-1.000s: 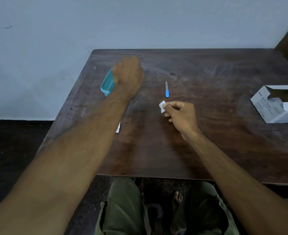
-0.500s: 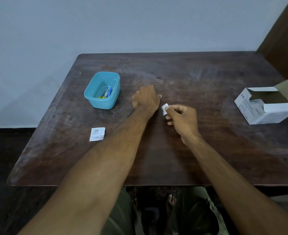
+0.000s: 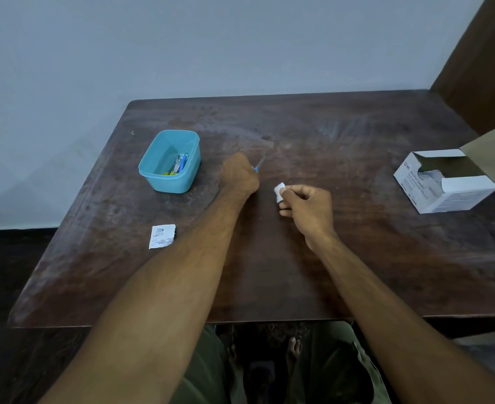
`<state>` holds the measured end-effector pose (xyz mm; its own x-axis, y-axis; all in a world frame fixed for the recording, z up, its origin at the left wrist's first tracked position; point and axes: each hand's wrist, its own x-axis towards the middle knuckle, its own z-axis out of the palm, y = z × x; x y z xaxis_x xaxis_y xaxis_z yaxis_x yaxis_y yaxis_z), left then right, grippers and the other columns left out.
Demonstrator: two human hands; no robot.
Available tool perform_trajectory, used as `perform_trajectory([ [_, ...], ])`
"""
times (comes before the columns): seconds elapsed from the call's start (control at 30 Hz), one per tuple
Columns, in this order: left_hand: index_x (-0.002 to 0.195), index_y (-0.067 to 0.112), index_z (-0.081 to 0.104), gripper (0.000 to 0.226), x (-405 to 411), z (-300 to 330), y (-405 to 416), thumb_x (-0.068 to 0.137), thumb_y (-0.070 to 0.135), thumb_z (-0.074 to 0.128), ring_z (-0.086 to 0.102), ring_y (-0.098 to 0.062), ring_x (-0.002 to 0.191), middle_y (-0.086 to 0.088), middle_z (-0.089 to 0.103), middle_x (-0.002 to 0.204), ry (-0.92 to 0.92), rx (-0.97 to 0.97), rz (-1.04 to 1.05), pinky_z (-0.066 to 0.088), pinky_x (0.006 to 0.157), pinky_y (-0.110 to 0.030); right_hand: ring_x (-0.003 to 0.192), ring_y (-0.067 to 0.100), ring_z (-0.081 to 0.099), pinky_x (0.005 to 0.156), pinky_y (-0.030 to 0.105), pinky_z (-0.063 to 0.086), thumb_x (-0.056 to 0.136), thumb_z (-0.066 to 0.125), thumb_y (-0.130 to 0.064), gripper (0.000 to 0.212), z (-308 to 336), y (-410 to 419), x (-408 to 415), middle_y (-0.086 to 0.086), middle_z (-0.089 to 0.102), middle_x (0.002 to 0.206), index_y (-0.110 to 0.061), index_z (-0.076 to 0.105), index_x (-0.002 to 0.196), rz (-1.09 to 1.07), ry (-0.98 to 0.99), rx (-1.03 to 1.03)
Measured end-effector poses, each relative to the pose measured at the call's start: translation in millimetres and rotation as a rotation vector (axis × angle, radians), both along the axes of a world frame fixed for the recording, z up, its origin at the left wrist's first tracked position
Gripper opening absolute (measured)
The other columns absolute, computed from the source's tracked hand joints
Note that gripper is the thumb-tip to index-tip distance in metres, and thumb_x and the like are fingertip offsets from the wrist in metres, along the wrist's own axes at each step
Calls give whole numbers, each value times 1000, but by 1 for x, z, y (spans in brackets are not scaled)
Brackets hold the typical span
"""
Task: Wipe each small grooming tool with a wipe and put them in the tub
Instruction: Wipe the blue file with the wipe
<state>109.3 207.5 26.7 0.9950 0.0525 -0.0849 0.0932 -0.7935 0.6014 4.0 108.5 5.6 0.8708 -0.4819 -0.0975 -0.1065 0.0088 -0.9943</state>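
Note:
My left hand point(image 3: 239, 174) is closed around the blue handle of a nail file point(image 3: 260, 163), whose thin grey blade sticks out up and to the right above the table. My right hand point(image 3: 307, 207) pinches a small folded white wipe point(image 3: 279, 189) between thumb and fingers, a short way right of the left hand. The teal plastic tub point(image 3: 153, 167) stands to the left of both hands and holds several small tools, among them metal clippers and blue and yellow pieces.
A torn white wipe sachet point(image 3: 161, 236) lies on the dark wooden table point(image 3: 357, 258) near its left front. An open white box of alcohol swabs point(image 3: 441, 188) stands at the right edge. A wall runs behind the table.
My left hand left the tub, came right to the nail file on the table and closed on its handle. My right hand kept the wipe in about the same place.

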Motion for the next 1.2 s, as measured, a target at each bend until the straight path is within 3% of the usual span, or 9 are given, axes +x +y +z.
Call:
perform_trajectory([
  [0.13,85,5,70,10,-19,-5,11,90,12,64,67,-20,63,-11,70,83,64,-452,56,60,66,-31,63,8,64,55,19,54,89,65,-12,11,-2,-1,-1,5,68,72,-15,71,81,-8,-5,29],
  [0.27,100,2,54,9,-55,-12,26,95,10,56,64,-15,58,-12,67,78,82,-776,55,56,53,-18,69,12,69,56,22,55,92,62,-13,9,-3,-1,-4,8,70,79,-8,70,94,-3,-51,34],
  [0.47,105,3,61,14,-85,-18,39,93,-1,56,71,-10,66,-12,71,83,102,-881,15,58,67,-18,75,15,71,63,26,58,92,62,-8,13,1,2,-9,3,71,85,-18,70,94,35,-213,-150],
  [0.57,104,3,64,17,-91,-18,39,94,-5,52,71,-10,73,-8,72,85,147,-937,33,57,73,-15,82,11,67,70,24,56,89,66,-11,13,9,5,-11,-10,68,89,-17,74,96,81,-319,-521],
  [0.7,108,-2,65,22,-95,-22,41,92,-8,51,72,-19,88,-13,73,92,177,-985,33,56,83,-21,84,11,62,71,20,48,87,62,-4,21,14,12,-12,1,68,95,-13,74,102,207,-356,-865],
  [0.83,102,3,68,21,-97,-23,45,91,-8,54,70,-8,78,1,74,79,163,-1065,-43,56,73,-17,89,22,61,74,29,47,88,57,-5,24,12,23,-15,8,65,99,-11,72,106,354,-326,-1026],
  [0.93,98,12,69,25,-98,-25,49,92,-8,54,71,-10,81,1,75,83,169,-1094,-64,56,72,-19,88,33,59,71,39,48,88,55,0,24,8,31,-17,16,62,98,-3,70,106,437,-291,-1128],
  [1.07,114,1,62,26,-97,-23,50,93,-10,50,70,-5,74,-2,71,86,159,-1175,-31,57,72,-18,89,34,56,72,39,45,86,54,5,26,8,35,-17,18,61,100,-1,68,107,458,-253,-1199],
  [1.2,118,1,61,27,-97,-26,50,93,-6,54,71,-5,78,3,74,83,137,-1229,7,57,75,-19,96,29,52,76,40,44,90,47,-3,28,13,31,-12,13,58,105,-6,67,109,453,-200,-1283],
])
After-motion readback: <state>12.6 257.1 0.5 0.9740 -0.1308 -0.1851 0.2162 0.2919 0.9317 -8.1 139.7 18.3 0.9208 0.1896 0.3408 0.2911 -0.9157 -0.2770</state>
